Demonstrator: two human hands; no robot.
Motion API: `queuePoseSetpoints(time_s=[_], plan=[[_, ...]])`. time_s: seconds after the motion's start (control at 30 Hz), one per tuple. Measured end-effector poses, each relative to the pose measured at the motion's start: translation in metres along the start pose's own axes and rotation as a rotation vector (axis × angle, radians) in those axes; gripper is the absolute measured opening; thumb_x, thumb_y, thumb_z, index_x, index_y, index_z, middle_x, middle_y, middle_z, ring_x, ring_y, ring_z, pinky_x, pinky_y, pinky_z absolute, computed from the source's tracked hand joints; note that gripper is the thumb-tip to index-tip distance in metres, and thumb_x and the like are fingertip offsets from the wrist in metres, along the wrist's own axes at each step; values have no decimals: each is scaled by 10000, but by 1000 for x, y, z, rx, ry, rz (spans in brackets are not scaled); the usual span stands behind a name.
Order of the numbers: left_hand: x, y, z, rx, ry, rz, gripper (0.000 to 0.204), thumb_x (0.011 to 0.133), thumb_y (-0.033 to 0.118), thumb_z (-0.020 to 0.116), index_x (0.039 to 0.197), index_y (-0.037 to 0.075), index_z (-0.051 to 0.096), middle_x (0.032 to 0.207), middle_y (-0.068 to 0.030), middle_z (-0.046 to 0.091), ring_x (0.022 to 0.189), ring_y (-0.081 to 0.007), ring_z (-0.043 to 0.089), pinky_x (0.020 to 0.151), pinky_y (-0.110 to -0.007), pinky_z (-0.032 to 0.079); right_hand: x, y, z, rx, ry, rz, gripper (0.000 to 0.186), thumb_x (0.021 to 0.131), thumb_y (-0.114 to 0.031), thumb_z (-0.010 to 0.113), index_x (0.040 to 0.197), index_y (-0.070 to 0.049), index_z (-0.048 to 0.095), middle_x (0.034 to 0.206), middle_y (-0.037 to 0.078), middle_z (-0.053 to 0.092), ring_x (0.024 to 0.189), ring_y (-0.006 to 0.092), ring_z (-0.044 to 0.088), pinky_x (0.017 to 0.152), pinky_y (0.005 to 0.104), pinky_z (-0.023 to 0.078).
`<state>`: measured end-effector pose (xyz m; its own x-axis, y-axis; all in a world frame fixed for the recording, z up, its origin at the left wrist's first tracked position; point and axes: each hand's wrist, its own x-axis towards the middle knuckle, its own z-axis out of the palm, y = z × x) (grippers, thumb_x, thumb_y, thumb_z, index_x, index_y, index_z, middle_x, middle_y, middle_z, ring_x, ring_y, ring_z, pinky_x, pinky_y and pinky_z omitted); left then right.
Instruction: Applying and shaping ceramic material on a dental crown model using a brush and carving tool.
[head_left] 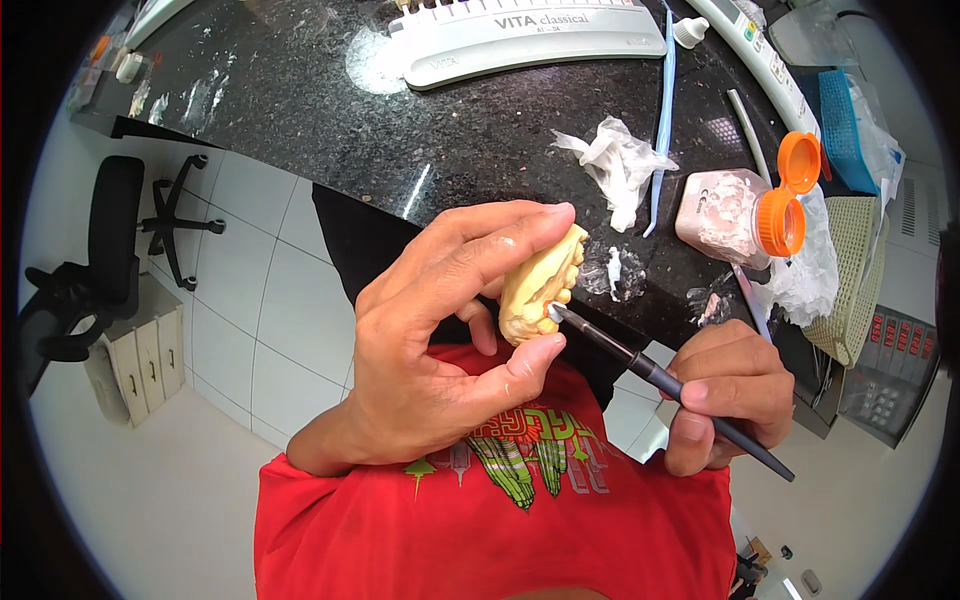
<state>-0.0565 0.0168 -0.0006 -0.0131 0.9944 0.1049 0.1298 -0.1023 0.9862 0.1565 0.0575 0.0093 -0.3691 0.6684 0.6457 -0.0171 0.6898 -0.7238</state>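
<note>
My left hand point(420, 330) holds a pale yellow dental cast point(530, 275) between thumb and fingers, tilted on its side. A small white piece with an orange edge sits among its teeth at the lower right. My right hand point(730, 400) grips a slim dark brush point(636, 362), whose tip touches that white piece. On the black speckled worktop point(250, 100), just beyond the cast, lie crumpled white tissue or plastic point(610, 160) and white smears.
A grey shade-guide holder point(530, 65) lies at the back. An opened orange-lidded powder jar point(722, 212), blue sticks point(662, 120), a blue basket point(840, 130) and a control panel point(890, 365) are on the right. A black wheeled chair point(112, 215) and drawers point(145, 360) stand at left.
</note>
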Motion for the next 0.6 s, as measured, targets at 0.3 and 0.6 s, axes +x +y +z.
queuePoseSetpoints(time_s=[0.3, 0.6], plan=[[0, 0, 0, -12, 5, -2, 587, 647, -61, 692, 1224, -20, 591, 1233, -148, 561, 852, -51, 574, 607, -146, 475, 1, 1, -1, -16, -62, -34, 167, 712, -24, 686, 863, -11, 616, 660, 70, 598, 475, 152, 574, 422, 233, 474], [0, -2, 0, -101, -34, 2, 579, 687, -58, 707, 1245, -52, 552, 1278, -173, 510, 1003, -136, 613, 797, -215, 527, -4, 1, 0, -60, -5, -108, 145, 757, -75, 690, 859, -16, 605, 651, 56, 573, 483, 144, 558, 394, 228, 471]])
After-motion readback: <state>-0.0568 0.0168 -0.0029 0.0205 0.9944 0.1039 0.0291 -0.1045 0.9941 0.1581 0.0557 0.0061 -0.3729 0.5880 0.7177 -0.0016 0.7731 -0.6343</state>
